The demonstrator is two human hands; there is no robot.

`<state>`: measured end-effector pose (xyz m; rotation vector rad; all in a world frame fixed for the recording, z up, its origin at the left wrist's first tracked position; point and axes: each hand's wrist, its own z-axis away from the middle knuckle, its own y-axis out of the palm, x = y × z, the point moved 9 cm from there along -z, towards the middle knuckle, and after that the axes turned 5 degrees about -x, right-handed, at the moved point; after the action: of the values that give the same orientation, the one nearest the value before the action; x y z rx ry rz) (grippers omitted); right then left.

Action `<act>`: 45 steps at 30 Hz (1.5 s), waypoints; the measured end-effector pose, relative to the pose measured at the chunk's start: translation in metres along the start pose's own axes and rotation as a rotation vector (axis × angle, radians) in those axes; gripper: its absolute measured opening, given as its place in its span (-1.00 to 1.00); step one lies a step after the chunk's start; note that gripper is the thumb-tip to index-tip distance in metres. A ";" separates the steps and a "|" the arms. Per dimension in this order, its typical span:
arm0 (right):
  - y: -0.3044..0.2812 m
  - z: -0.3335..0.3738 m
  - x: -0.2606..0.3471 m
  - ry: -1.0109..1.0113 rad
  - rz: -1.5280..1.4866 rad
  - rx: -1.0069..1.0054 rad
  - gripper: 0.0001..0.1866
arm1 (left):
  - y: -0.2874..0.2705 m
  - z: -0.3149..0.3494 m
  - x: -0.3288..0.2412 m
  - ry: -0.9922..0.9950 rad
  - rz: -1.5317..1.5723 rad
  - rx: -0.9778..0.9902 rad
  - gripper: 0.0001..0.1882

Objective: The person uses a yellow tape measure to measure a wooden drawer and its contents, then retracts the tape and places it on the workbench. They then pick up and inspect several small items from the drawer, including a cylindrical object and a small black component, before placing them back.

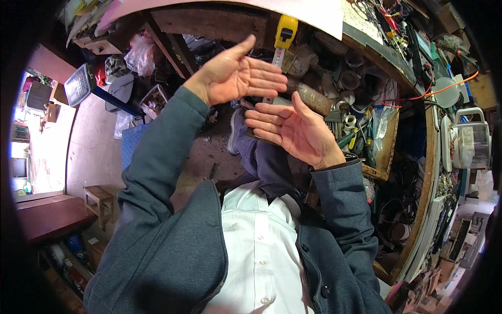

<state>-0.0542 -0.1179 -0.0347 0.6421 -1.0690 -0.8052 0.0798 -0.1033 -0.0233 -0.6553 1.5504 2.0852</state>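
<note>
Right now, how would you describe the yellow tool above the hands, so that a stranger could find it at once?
Start at the long wooden workbench curving along the right side. Follow it to the top, just above the raised left hand and right hand, both open and empty. There hangs a tape measure, blade extended downward; its bright yellow case stands out from the dull brown clutter nearby.

A wooden tray [389,141] at three o'clock holds pliers and screwdrivers [355,137]; the workbench [423,172] edge curves beside it.

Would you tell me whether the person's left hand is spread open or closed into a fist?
Spread open: the left hand shows a flat palm with extended fingers, holding nothing.
</note>
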 end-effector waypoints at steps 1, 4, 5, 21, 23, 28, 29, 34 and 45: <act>0.000 0.000 0.000 -0.006 0.006 -0.004 -0.14 | 0.001 -0.003 0.008 -0.036 -0.008 -0.039 -0.09; 0.000 -0.001 0.002 -0.014 0.021 0.000 -0.15 | -0.006 -0.012 0.020 -0.092 -0.034 -0.099 -0.11; 0.000 -0.001 0.001 -0.013 0.013 -0.001 -0.14 | -0.007 -0.013 0.021 -0.093 -0.031 -0.092 -0.11; -0.002 -0.004 0.002 -0.012 -0.043 0.030 -0.11 | -0.009 -0.012 0.022 -0.063 -0.100 -0.095 -0.17; -0.003 -0.003 0.003 -0.014 -0.031 0.033 -0.11 | -0.009 -0.013 0.023 -0.067 -0.106 -0.106 -0.17; -0.001 -0.004 0.003 0.007 -0.019 0.036 -0.13 | -0.008 -0.011 0.023 -0.076 -0.083 -0.122 -0.18; 0.000 -0.004 0.003 0.008 -0.016 0.044 -0.13 | -0.008 -0.010 0.022 -0.066 -0.095 -0.126 -0.18; -0.001 -0.004 0.002 0.026 -0.041 0.055 -0.13 | -0.009 -0.011 0.023 -0.093 -0.079 -0.132 -0.17; 0.000 -0.003 0.000 0.018 -0.020 0.040 -0.13 | -0.011 -0.011 0.024 -0.092 -0.033 -0.118 -0.17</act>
<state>-0.0518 -0.1177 -0.0358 0.6936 -1.0657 -0.7961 0.0690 -0.1094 -0.0491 -0.6121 1.3661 2.1634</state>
